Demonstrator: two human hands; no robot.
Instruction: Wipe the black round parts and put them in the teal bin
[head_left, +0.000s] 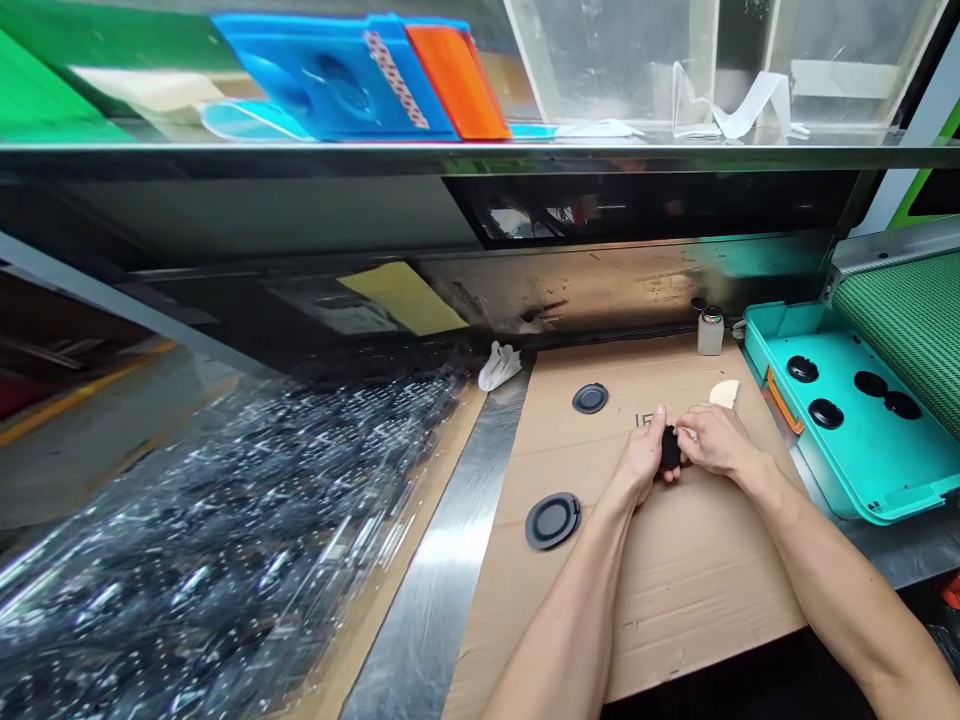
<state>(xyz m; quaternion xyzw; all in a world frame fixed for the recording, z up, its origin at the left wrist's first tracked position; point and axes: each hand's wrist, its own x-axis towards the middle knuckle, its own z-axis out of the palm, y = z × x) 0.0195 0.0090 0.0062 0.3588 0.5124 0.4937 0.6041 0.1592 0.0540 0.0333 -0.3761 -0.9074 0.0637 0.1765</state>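
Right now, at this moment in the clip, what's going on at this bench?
A person is working bare-handed over a cardboard sheet. The left hand holds a small black piece, and the right hand has its fingers at that piece's edge; whether they pinch it is hard to tell. Two dark round discs lie apart on the cardboard, to the left. Over on the right, four black round pieces sit in a teal tray.
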